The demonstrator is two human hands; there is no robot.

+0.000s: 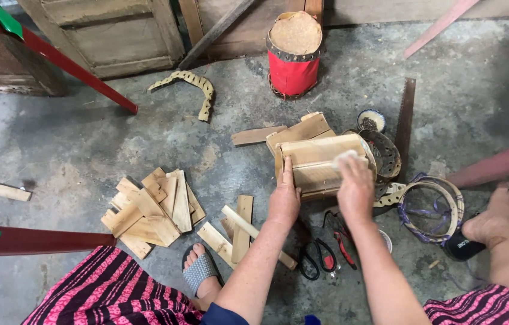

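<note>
A stack of flat wooden slats [317,157] stands on the concrete floor in front of me. My left hand [284,195] presses flat against its near left side, fingers together. On the stack's near right side rests my right hand [355,188], closed on a small pale pad [346,157] that touches the top slat. A loose heap of similar wooden pieces [153,212] lies to the left, and a few more slats [239,232] lie by my left forearm.
Black-handled scissors [311,257] and red-handled pliers [341,238] lie under my arms. A red cylindrical drum [292,55] stands at the back. Round woven hoops [432,207] and a long metal saw blade [405,123] sit to the right. My sandalled foot [200,271] is below.
</note>
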